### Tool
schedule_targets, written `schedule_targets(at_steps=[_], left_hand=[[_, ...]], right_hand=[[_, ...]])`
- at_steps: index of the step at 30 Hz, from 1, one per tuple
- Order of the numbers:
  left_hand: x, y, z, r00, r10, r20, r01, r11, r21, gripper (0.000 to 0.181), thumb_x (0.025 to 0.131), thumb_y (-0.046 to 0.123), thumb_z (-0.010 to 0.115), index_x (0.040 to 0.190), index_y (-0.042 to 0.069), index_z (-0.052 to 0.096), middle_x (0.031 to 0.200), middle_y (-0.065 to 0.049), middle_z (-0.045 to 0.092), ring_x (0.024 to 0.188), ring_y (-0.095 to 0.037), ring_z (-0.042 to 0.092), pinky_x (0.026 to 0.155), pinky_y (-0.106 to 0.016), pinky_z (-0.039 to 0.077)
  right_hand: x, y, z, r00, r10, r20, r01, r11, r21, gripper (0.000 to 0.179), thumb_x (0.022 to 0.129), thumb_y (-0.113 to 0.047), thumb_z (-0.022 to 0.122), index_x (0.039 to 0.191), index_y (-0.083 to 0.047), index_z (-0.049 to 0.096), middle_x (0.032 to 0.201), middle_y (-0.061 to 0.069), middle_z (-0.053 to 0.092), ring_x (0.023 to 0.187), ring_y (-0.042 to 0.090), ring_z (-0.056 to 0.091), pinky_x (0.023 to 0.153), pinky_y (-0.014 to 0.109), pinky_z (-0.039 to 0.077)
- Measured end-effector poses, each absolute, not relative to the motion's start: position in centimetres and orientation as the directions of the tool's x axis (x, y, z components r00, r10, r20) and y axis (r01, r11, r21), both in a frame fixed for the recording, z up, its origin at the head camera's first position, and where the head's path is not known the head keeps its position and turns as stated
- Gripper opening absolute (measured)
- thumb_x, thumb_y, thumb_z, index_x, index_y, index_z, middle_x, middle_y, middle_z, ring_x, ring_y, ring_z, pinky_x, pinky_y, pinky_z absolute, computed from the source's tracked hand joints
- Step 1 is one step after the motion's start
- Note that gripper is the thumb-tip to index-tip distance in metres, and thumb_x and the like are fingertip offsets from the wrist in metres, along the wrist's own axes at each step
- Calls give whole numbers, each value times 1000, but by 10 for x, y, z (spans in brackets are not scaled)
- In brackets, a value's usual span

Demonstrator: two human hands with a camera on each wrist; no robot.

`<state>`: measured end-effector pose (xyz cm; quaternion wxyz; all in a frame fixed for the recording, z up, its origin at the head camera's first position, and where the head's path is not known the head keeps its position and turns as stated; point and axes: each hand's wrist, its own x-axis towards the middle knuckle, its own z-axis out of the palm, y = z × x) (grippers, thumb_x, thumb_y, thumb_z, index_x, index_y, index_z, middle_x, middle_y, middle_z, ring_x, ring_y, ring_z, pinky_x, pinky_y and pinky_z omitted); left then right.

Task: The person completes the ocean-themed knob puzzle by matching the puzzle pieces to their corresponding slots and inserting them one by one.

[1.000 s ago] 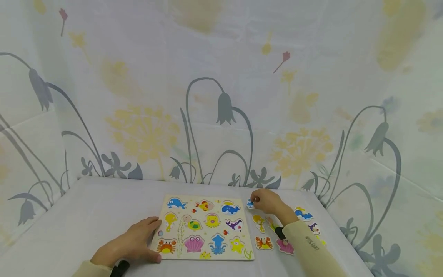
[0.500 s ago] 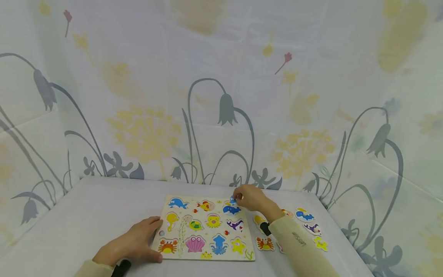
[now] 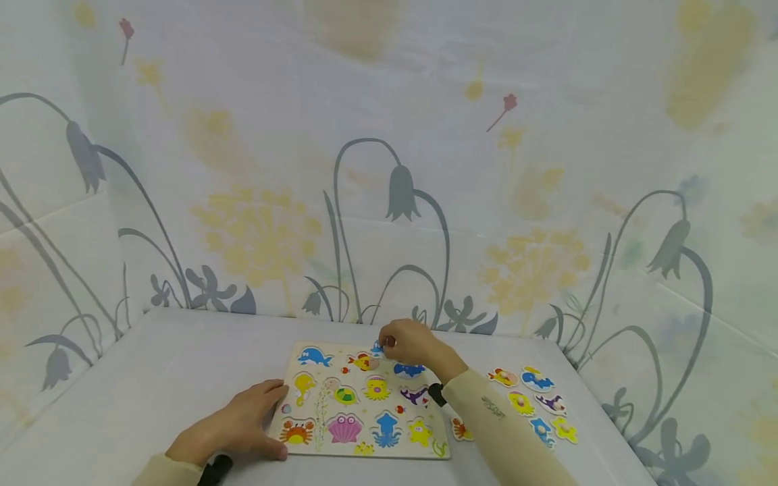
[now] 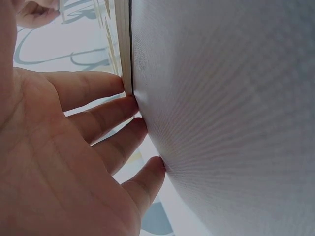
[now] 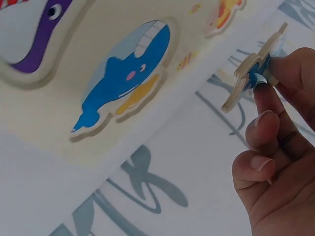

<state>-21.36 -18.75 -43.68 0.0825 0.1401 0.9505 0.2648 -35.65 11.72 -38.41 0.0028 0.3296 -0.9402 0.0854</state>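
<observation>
My right hand (image 3: 416, 347) pinches a small blue wooden puzzle piece (image 5: 248, 69) between thumb and fingertips. The piece is held above the far edge of a wooden puzzle board (image 3: 395, 401), near the fish picture. Seen edge-on in the right wrist view, it is apart from the board, and its full shape is hidden. On the board are sea-animal pictures, among them a blue whale (image 5: 130, 73) in a recess. At the board's left edge rests my left hand (image 3: 240, 418), fingers extended, their tips touching the wooden edge (image 4: 124, 54) and the white cloth.
Loose puzzle pieces lie on the white cloth to the right: a fish (image 3: 502, 376), a blue whale (image 3: 537, 379), a yellow star (image 3: 564, 430) and several others. The right sleeve (image 3: 498, 418) partly covers a crab piece (image 3: 460, 430). A flowered curtain (image 3: 365, 270) hangs behind.
My right hand has carried the blue puzzle piece leftward from beside the board, past the whale picture, to above the board's far edge. My left hand has stayed at the left edge.
</observation>
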Motion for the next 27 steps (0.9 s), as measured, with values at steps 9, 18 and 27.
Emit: schedule_targets(at_steps=[9,18,27], left_hand=[[-213,-187,-435,-946,314,-81,227,818,528,104,58,48,88,137,-4,46,144,-26,37,131,-45,34,106,-63,29],[-212,-188,-436,-946,311,-90,218,818,532,104,58,50,87,138,-3,45,144,-24,37,132,-44,33,106,-62,28],[-213,-188,-435,-946,312,-87,222,818,531,104,58,49,88,138,-3,45,144,-24,37,132,-44,34,106,-62,29]], right_hand=[[-360,83,-387,-767,-641,37,-633,745,-211,11,87,-21,68,97,-22,71,82,-12,57,75,9,52,66,23,48],[-362,57,-392,-734,-678,34,-670,716,-195,9,87,-23,66,95,-24,71,81,-14,57,75,7,51,66,23,46],[-367,32,-394,-693,-720,36,-708,670,-223,9,88,-24,66,96,-23,71,82,-12,57,75,7,51,65,21,45]])
